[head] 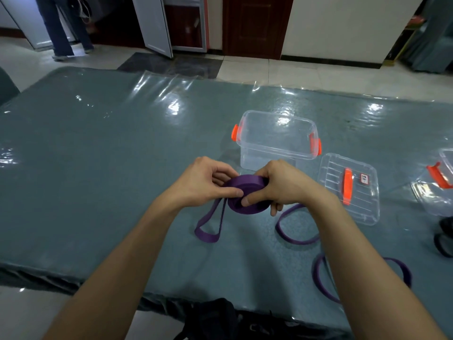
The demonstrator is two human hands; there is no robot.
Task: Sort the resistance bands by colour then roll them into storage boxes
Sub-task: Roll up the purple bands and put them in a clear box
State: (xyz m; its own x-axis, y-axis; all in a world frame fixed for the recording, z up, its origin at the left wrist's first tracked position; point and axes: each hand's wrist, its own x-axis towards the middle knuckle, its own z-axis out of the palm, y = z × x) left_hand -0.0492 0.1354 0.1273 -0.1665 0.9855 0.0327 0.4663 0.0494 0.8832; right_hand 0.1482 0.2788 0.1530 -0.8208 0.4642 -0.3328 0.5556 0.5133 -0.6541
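A purple resistance band is partly wound into a flat coil above the table, with its loose end trailing down to the left. My left hand pinches the coil's left edge between thumb and fingers. My right hand grips the coil from the right, thumb pressed on its top. Behind the hands stands an open clear storage box with orange clips. Two more purple bands lie on the table, one loop beside my right forearm and another partly hidden under it.
The box's clear lid with an orange handle lies right of the box. A second clear box sits at the right edge, with black bands below it. The table has a shiny grey-green cover. A person stands far back left.
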